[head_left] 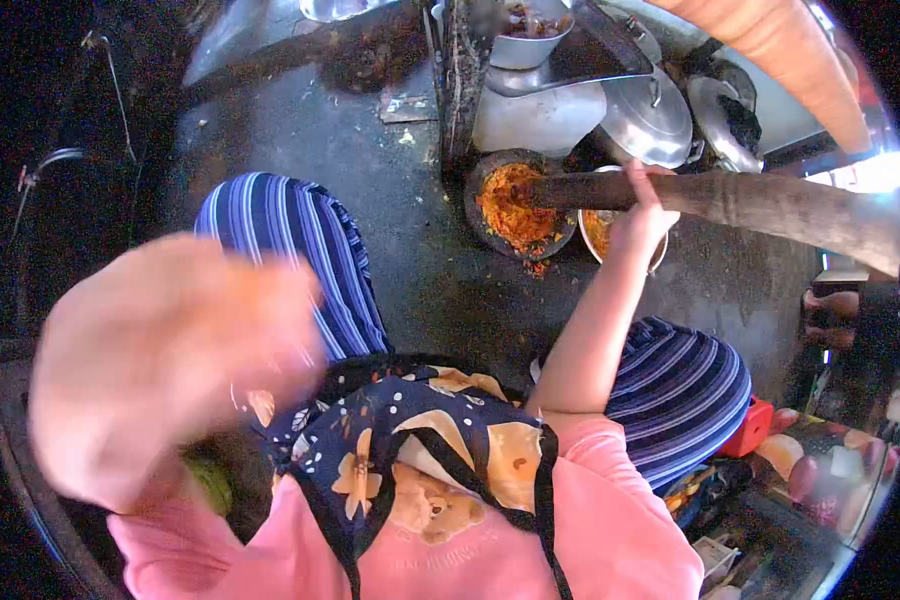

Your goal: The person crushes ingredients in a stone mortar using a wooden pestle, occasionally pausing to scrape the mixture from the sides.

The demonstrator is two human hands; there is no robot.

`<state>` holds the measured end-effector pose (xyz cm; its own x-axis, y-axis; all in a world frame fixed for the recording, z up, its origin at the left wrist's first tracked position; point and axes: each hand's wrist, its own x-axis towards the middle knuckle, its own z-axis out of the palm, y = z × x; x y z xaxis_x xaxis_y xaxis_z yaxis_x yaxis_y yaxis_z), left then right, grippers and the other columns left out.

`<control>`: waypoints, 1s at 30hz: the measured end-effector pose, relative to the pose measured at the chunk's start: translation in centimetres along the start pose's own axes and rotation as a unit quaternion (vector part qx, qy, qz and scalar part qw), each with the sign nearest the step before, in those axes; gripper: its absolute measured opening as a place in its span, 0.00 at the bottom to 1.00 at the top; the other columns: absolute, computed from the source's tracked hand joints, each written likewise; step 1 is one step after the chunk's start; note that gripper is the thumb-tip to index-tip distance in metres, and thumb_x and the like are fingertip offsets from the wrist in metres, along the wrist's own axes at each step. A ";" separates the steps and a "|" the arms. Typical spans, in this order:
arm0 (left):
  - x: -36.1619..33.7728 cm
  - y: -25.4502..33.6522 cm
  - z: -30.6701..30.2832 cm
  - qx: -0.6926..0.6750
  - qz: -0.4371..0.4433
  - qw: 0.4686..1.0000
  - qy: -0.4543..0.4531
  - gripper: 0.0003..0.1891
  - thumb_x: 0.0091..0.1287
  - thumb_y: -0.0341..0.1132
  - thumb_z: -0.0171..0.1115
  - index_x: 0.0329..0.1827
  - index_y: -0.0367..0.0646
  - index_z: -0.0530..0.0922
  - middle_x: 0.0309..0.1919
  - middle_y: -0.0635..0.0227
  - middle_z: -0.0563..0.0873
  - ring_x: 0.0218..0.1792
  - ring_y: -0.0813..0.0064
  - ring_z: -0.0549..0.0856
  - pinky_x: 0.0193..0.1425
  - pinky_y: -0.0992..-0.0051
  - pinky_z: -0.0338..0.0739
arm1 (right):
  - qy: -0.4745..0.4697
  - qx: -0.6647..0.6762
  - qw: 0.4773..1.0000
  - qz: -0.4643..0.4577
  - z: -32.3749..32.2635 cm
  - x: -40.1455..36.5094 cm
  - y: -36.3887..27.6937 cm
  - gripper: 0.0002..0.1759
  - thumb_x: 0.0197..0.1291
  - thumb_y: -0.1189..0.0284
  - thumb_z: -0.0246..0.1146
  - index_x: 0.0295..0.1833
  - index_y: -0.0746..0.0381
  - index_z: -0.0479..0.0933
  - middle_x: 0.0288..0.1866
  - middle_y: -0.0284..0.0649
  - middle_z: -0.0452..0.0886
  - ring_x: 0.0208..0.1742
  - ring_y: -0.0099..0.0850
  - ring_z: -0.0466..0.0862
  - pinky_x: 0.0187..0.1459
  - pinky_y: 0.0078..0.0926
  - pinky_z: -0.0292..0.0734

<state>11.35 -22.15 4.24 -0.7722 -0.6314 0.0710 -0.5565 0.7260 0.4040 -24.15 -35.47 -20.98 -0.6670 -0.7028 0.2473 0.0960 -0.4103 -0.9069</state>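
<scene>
A long wooden pestle (740,199) slants across the upper right, its end in a dark stone mortar (480,215) that holds orange-red mash (515,208). My right hand (645,215) grips the pestle's shaft, just above a metal bowl (662,255) with orange contents. This bowl stands beside the mortar and is partly hidden by my hand and the pestle. My left hand (220,320) is raised close to the camera on the left, over my striped left knee. It is smeared by motion, so its fingers and anything in them cannot be made out.
Lidded metal pots (648,115) and a pan (530,52) stand behind the mortar, beside a dark wooden post (461,85). A smooth light-brown shape (770,50) crosses the upper right. A red container (753,428) is beside my right knee. Dark floor (430,300) lies between my knees.
</scene>
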 end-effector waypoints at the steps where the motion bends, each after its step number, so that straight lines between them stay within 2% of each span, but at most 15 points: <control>1: -1.0 -1.6 0.3 -0.019 -0.122 0.992 0.020 0.21 0.54 0.33 0.57 0.53 0.44 0.78 0.50 0.61 0.81 0.55 0.59 0.77 0.62 0.58 0.67 | 0.001 0.010 1.000 -0.004 0.1 0.1 -0.1 0.13 0.41 0.81 0.70 0.33 0.63 0.74 0.32 0.36 0.76 0.35 0.29 0.74 0.44 0.29 0.68; 4: -3.0 -7.3 5.7 0.101 -0.282 0.952 0.062 0.23 0.58 0.31 0.58 0.59 0.43 0.73 0.62 0.58 0.72 0.65 0.56 0.67 0.70 0.63 0.57 | 0.022 -0.059 0.998 0.022 -1.4 -0.5 7.3 0.13 0.42 0.80 0.69 0.34 0.63 0.73 0.32 0.36 0.76 0.36 0.30 0.75 0.44 0.28 0.69; 5: -3.6 -8.9 7.3 0.110 -0.325 0.936 0.074 0.22 0.59 0.31 0.58 0.59 0.44 0.73 0.63 0.58 0.70 0.66 0.56 0.65 0.70 0.63 0.56 | 0.077 0.024 0.996 0.040 0.1 -3.5 8.0 0.14 0.41 0.80 0.70 0.34 0.64 0.73 0.35 0.37 0.77 0.39 0.31 0.75 0.46 0.28 0.69; 7: -3.0 -11.2 9.6 0.134 -0.320 0.931 0.118 0.21 0.61 0.33 0.58 0.59 0.46 0.74 0.63 0.59 0.70 0.66 0.56 0.64 0.70 0.64 0.56 | 0.123 0.080 0.987 0.068 -0.6 -4.5 8.2 0.14 0.41 0.81 0.70 0.35 0.64 0.73 0.37 0.37 0.76 0.42 0.32 0.75 0.48 0.29 0.68; 10: -1.0 -12.7 9.5 0.150 -0.356 0.914 0.127 0.19 0.62 0.40 0.58 0.56 0.45 0.76 0.59 0.57 0.74 0.61 0.57 0.70 0.66 0.65 0.62 | 0.113 0.029 0.992 0.038 -1.3 -2.1 7.4 0.14 0.42 0.80 0.70 0.34 0.64 0.73 0.36 0.37 0.77 0.41 0.31 0.75 0.49 0.29 0.68; 13: 0.1 -14.8 9.7 0.192 -0.362 0.903 0.129 0.19 0.60 0.47 0.58 0.48 0.46 0.81 0.48 0.59 0.81 0.52 0.58 0.78 0.56 0.65 0.72 | 0.028 -0.044 0.997 -0.064 -0.1 0.4 -1.2 0.09 0.46 0.76 0.68 0.29 0.64 0.73 0.30 0.40 0.77 0.29 0.30 0.76 0.39 0.30 0.72; 16: 2.1 -16.4 9.4 0.199 -0.469 0.859 -0.050 0.21 0.57 0.52 0.57 0.42 0.44 0.83 0.44 0.58 0.84 0.47 0.56 0.82 0.52 0.63 0.75 | 0.007 -0.023 1.000 -0.015 -0.7 1.5 -3.0 0.10 0.43 0.78 0.69 0.31 0.64 0.74 0.31 0.38 0.77 0.32 0.30 0.75 0.39 0.28 0.71; 19: 4.0 -18.4 10.8 0.239 -0.504 0.816 -0.150 0.21 0.57 0.52 0.55 0.39 0.45 0.84 0.40 0.55 0.84 0.45 0.57 0.83 0.52 0.62 0.76 | 0.040 -0.044 0.998 0.006 -1.4 -0.1 5.5 0.19 0.34 0.80 0.74 0.34 0.62 0.73 0.31 0.35 0.76 0.33 0.30 0.74 0.40 0.30 0.71; 20: 4.6 -17.9 11.0 0.253 -0.515 0.803 -0.163 0.22 0.59 0.53 0.53 0.40 0.45 0.84 0.41 0.55 0.84 0.47 0.58 0.82 0.52 0.63 0.76 | -0.003 -0.153 0.987 0.054 -2.0 -2.0 8.6 0.21 0.34 0.84 0.73 0.36 0.61 0.72 0.32 0.34 0.75 0.34 0.28 0.75 0.41 0.29 0.72; 21: 4.9 -17.8 11.1 0.256 -0.515 0.803 -0.159 0.22 0.59 0.53 0.53 0.40 0.45 0.84 0.41 0.55 0.84 0.47 0.58 0.82 0.52 0.63 0.76 | 0.054 0.033 0.989 0.130 -2.0 -3.1 10.2 0.22 0.37 0.87 0.71 0.38 0.62 0.72 0.34 0.34 0.75 0.35 0.26 0.75 0.43 0.25 0.73; 23: 5.2 -17.7 11.2 0.263 -0.513 0.799 -0.174 0.22 0.59 0.53 0.53 0.40 0.44 0.84 0.43 0.55 0.84 0.47 0.58 0.82 0.53 0.63 0.76 | 0.032 -0.023 0.993 0.111 -2.0 -3.8 9.1 0.20 0.40 0.89 0.69 0.39 0.62 0.73 0.34 0.33 0.75 0.36 0.24 0.75 0.46 0.22 0.73; 25: 5.7 -18.0 11.2 0.267 -0.512 0.795 -0.185 0.22 0.60 0.53 0.52 0.40 0.44 0.84 0.44 0.55 0.84 0.47 0.59 0.82 0.53 0.63 0.76 | 0.100 0.049 0.992 0.063 0.3 -3.6 4.9 0.19 0.40 0.88 0.69 0.39 0.63 0.73 0.34 0.34 0.76 0.36 0.25 0.75 0.46 0.24 0.72; 27: 5.6 -18.0 11.7 0.272 -0.505 0.798 -0.183 0.22 0.61 0.53 0.52 0.39 0.44 0.84 0.43 0.56 0.84 0.47 0.59 0.82 0.53 0.63 0.76 | 0.031 -0.011 0.999 0.013 -0.3 -1.3 1.6 0.15 0.43 0.83 0.70 0.38 0.64 0.74 0.34 0.34 0.76 0.35 0.27 0.74 0.43 0.29 0.70; 28: 6.2 -17.4 11.1 0.246 -0.531 0.780 -0.222 0.23 0.61 0.52 0.52 0.49 0.45 0.81 0.51 0.58 0.81 0.54 0.61 0.79 0.57 0.63 0.73 | 0.033 0.008 0.999 0.032 -0.5 -0.4 -0.1 0.16 0.43 0.82 0.70 0.38 0.64 0.74 0.34 0.33 0.76 0.35 0.27 0.74 0.43 0.29 0.70; 30: 6.2 -17.4 11.2 0.242 -0.531 0.781 -0.223 0.23 0.61 0.52 0.52 0.49 0.45 0.81 0.51 0.58 0.81 0.54 0.61 0.79 0.57 0.63 0.73 | 0.036 0.026 0.998 0.047 -0.9 0.3 -0.6 0.16 0.43 0.81 0.71 0.38 0.64 0.75 0.34 0.33 0.76 0.35 0.28 0.74 0.43 0.28 0.70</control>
<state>12.80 -35.64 -12.61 0.2337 -0.8678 -0.4385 -0.9231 -0.0564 -0.3804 -25.05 -34.88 -20.70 -0.7044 -0.6969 0.1345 0.1988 -0.3756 -0.9052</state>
